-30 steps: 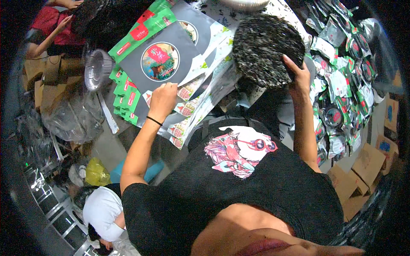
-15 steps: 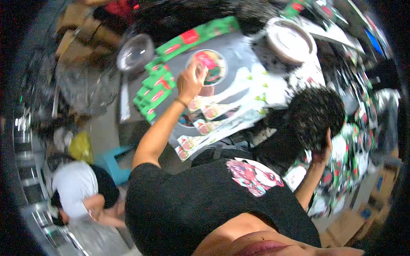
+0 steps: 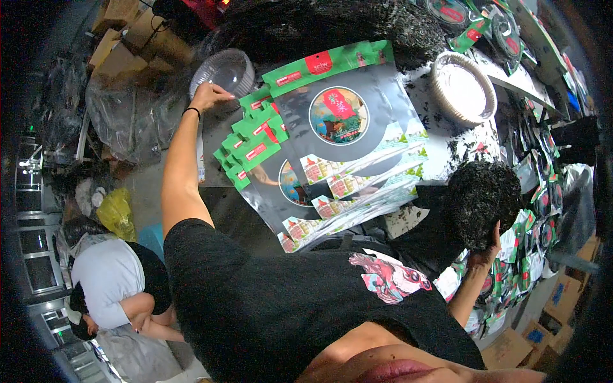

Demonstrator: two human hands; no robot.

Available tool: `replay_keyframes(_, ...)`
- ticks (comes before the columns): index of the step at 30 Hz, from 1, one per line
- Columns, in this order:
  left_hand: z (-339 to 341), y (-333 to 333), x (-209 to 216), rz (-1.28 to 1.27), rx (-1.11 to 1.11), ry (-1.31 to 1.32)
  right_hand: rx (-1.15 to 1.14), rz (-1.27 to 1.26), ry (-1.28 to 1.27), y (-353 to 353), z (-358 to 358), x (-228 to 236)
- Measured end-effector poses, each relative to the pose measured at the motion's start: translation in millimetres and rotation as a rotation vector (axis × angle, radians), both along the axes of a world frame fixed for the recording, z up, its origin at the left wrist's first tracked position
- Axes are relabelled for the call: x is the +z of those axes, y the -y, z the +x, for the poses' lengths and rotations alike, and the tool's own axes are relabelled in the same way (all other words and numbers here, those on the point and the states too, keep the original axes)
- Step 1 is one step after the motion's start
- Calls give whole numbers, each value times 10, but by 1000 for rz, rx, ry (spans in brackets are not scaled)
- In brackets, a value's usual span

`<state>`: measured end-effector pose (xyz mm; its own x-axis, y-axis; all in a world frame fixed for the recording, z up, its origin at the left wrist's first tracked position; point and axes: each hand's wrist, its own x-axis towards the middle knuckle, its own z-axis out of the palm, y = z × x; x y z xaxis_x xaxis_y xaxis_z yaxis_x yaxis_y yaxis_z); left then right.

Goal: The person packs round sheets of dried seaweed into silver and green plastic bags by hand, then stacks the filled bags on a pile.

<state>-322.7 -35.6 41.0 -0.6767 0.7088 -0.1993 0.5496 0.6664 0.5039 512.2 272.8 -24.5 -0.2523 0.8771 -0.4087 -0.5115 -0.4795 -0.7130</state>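
Note:
A dark, round cake of dried seaweed (image 3: pixel 485 201) rests in my right hand (image 3: pixel 486 254), which grips it from below, at the right beside the table edge. My left hand (image 3: pixel 212 97) is at the near rim of a clear round plastic tray (image 3: pixel 225 71) at the far left. Its fingers look stretched out over the rim; whether they pinch it is hard to tell. Between my hands lies a fanned stack of grey printed bags (image 3: pixel 389 83) with green top bands and round pictures.
A pale round tray (image 3: pixel 464 88) stands at the far right of the table, near scattered seaweed crumbs. A big dark heap of seaweed (image 3: pixel 319 25) lies behind the bags. Packed bags (image 3: pixel 511 249) pile up at right. A person (image 3: pixel 112 281) crouches at lower left.
My left hand has moved left and away from the top bag to the clear plastic tray. My right hand still holds the seaweed cake, now slightly lower in view. The view has shifted a little.

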Motion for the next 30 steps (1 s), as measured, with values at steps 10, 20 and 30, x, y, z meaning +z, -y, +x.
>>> replay_keyframes(10,107,24,-132,51,-245,-342,101,-1,-25,-5,85,-63)
replay_keyframes(20,-126,138,-116,2,-121,79,53,3,-44,-33,86,-173)
replay_keyframes(30,-111,175,-316,90,-248,-250,38,20,-68,5,181,-220)
